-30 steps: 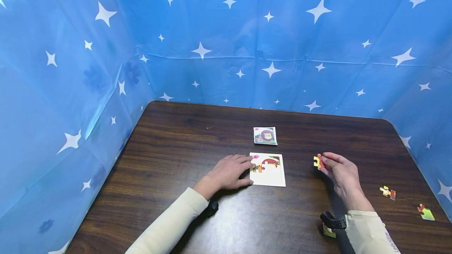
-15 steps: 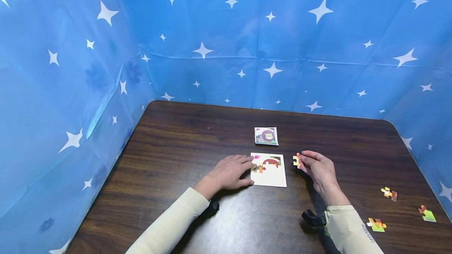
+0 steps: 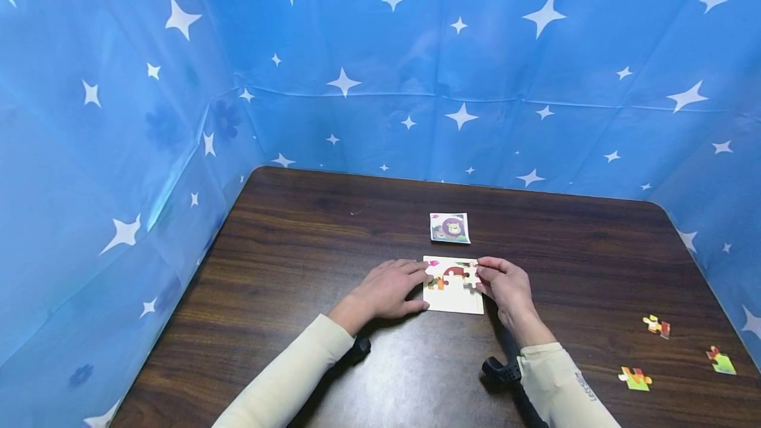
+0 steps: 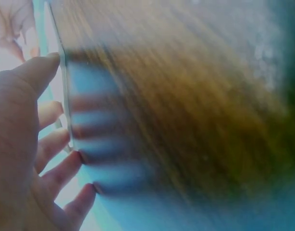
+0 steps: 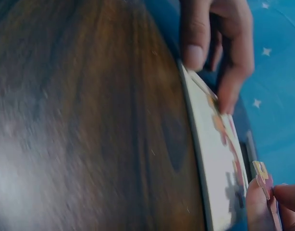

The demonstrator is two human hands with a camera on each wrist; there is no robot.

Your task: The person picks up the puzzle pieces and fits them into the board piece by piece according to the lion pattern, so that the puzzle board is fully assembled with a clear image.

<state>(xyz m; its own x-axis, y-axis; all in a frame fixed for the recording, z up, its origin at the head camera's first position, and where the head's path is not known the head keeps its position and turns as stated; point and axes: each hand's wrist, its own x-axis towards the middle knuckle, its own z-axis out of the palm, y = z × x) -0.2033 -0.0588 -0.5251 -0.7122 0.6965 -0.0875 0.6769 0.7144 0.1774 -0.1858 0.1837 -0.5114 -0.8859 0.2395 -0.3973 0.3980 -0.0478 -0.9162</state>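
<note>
A white puzzle board lies flat on the table, with a few pieces set along its upper part. My left hand rests at its left edge, fingers spread and fingertips on the rim; the left wrist view shows the thumb against that edge. Over the board's upper right part, my right hand pinches a puzzle piece between thumb and fingers. In the right wrist view this yellow and pink puzzle piece is tilted above the board, its shadow falling on the board.
A small card with a lion picture lies behind the board. Loose puzzle pieces lie at the right: one yellow and red piece, one green and red piece, one orange and green piece. Blue star-printed curtains surround the table.
My right hand has carried the puzzle piece leftward from beside the board to over its upper right part. The left hand has stayed at the board's left edge.
</note>
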